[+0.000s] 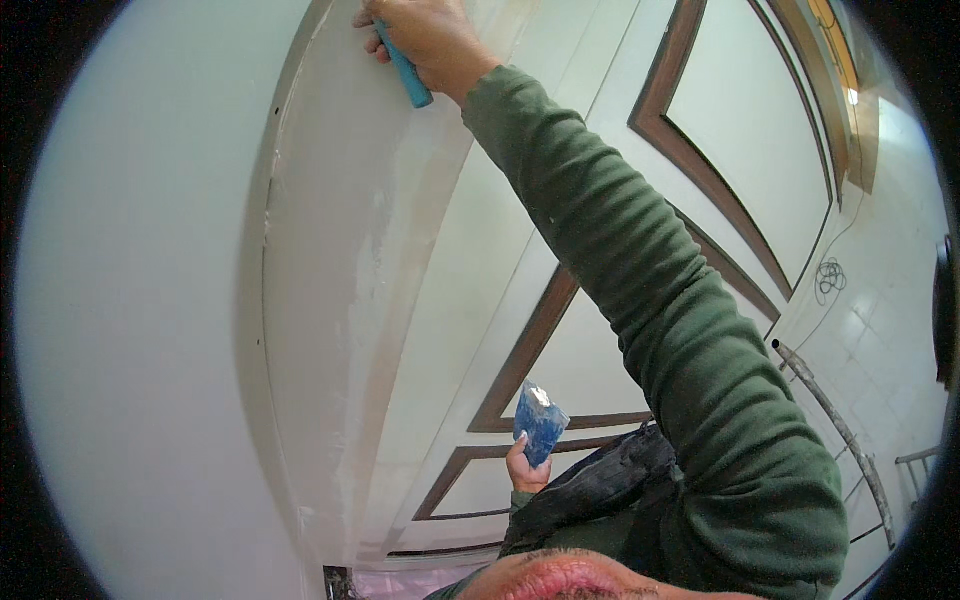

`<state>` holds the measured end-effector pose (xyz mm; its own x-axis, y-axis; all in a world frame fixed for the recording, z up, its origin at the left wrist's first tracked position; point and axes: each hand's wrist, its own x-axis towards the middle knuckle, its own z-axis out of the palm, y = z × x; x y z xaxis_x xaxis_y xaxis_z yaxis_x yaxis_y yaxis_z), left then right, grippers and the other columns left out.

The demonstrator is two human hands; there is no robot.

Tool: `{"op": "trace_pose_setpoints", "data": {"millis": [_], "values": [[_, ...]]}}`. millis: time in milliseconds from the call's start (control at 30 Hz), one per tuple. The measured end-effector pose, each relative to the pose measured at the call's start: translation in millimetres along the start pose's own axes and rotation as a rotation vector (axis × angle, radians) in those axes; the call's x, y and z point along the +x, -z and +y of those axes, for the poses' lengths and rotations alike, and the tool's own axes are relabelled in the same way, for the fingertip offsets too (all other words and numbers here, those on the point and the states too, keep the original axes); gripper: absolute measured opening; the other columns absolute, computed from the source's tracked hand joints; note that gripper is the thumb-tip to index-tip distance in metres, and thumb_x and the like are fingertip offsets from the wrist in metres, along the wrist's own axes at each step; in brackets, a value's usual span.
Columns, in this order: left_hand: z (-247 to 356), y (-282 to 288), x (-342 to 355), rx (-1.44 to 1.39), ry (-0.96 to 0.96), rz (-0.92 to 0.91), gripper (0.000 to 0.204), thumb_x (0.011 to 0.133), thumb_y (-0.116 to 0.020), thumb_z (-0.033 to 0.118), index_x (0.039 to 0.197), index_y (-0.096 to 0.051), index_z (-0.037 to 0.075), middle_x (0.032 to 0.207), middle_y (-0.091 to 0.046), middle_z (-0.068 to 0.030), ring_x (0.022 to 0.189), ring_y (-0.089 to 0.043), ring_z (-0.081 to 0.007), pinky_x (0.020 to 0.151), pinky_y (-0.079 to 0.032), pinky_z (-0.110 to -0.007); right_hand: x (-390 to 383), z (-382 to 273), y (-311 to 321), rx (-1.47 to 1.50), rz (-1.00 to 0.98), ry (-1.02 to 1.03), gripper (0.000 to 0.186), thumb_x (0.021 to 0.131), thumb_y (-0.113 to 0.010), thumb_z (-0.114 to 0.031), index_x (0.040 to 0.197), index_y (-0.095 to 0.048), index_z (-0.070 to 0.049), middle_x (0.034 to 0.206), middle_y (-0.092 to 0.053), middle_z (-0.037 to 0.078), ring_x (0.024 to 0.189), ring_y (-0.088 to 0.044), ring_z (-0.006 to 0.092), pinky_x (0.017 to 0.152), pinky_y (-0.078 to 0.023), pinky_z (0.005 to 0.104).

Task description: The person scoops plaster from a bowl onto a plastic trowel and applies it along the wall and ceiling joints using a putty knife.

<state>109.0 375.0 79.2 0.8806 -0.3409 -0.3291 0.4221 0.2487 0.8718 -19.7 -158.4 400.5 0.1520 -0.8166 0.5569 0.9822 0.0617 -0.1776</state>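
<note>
My right hand (430, 40) is raised at the top edge and closed around a blue tool handle (405, 75). The working end of that tool is out of sight. Beside the hand runs a long pale strip of surface (330, 250) with whitish, putty-like smears along it. Lower down, my left hand (527, 468) grips a flat blue plate (541, 425), which carries a dab of white paste near its upper edge. The green-sleeved right arm crosses in front of the panelling.
White panels with dark brown frames (540, 340) lie behind my arm. A smooth white surface (130, 300) fills the left side. At the right are a long pole (840, 425), a coil of thin cable (830, 280) and pale tiles (880, 330).
</note>
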Motion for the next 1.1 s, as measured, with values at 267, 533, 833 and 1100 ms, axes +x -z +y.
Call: {"op": "trace_pose_setpoints", "data": {"millis": [267,533,833,1100], "values": [[-1,-5,-8,0.033,-0.002,0.080,0.026,0.089,-0.057,0.016,0.112,-0.057,0.003,0.106,-0.066,-0.0102,0.094,-0.065,-0.0256,0.084,-0.052,-0.038,-4,4,7,0.004,-0.114,-0.129,0.039,0.090,-0.047,-0.014,0.123,-0.055,0.006,0.083,-0.059,0.008,0.065,-0.054,0.0141,0.061,-0.047,0.0288],[14,-1,-2,0.120,0.114,0.002,0.024,0.091,-0.055,0.016,0.111,-0.058,0.004,0.104,-0.066,-0.0084,0.093,-0.065,-0.0242,0.083,-0.052,-0.035,-58,20,-13,0.005,-0.213,-0.107,0.026,0.093,-0.053,-0.016,0.108,-0.059,0.005,0.080,-0.061,0.008,0.060,-0.056,0.0128,0.052,-0.049,0.0257],[13,-17,-17,0.259,0.019,0.143,0.024,0.091,-0.056,0.022,0.109,-0.058,0.006,0.100,-0.066,-0.0065,0.086,-0.065,-0.0218,0.069,-0.053,-0.035,3,-12,29,0.022,-0.043,-0.057,0.032,0.089,-0.045,-0.015,0.109,-0.058,0.007,0.079,-0.057,0.007,0.063,-0.054,0.0141,0.058,-0.046,0.0314],[9,10,-3,0.293,-0.022,0.077,0.026,0.091,-0.056,0.030,0.106,-0.058,0.008,0.093,-0.065,-0.0037,0.076,-0.062,-0.0194,0.057,-0.049,-0.033,18,6,14,0.230,0.043,0.089,0.019,0.090,-0.051,-0.007,0.096,-0.058,0.009,0.079,-0.060,0.012,0.057,-0.059,0.0171,0.047,-0.050,0.0316]]}}
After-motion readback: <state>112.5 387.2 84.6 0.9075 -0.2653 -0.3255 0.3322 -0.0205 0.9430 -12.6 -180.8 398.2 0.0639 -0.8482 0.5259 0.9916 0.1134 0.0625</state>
